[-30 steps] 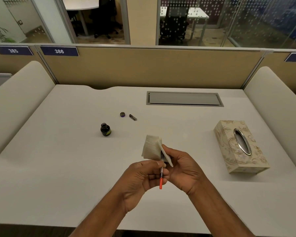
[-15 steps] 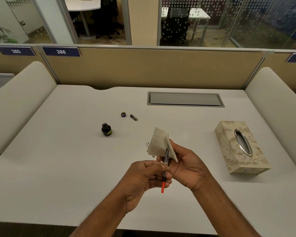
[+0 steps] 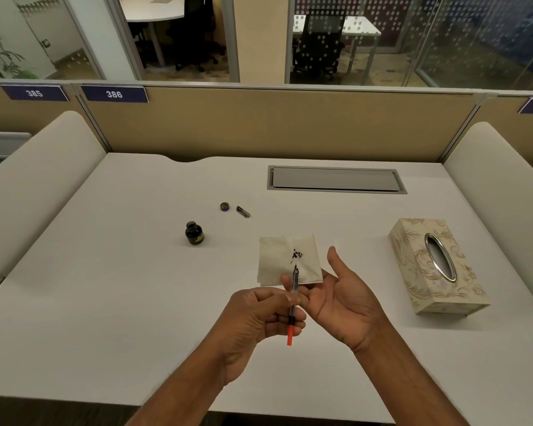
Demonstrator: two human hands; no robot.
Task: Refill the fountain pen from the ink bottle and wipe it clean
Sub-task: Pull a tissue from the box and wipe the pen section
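White tissue [image 3: 285, 261] is spread flat over the fingers of the right hand [image 3: 342, 299], above the desk [image 3: 105, 287]. That hand is palm up and spread, with the thumb raised and off the tissue. Dark ink blots sit near the tissue's middle.

The left hand [image 3: 259, 318] pinches the pen [image 3: 293, 298] at mid-barrel between thumb and curled fingers. The nib points away from the person and lies against the tissue just below the blots. The pen's orange end sticks out below the hand, toward the person. Both hands are held near the desk's front middle.

The ink bottle [image 3: 194, 233] stands upright and uncapped on the desk, left of the tissue and well apart from it. Its cap [image 3: 224, 206] lies farther back, just beside a small dark pen part [image 3: 243, 211]. The two are close but not touching.

A patterned tissue box [image 3: 434, 265] sits at right, apart from the right hand. A grey hatch [image 3: 336, 178] is set in the desk's back.
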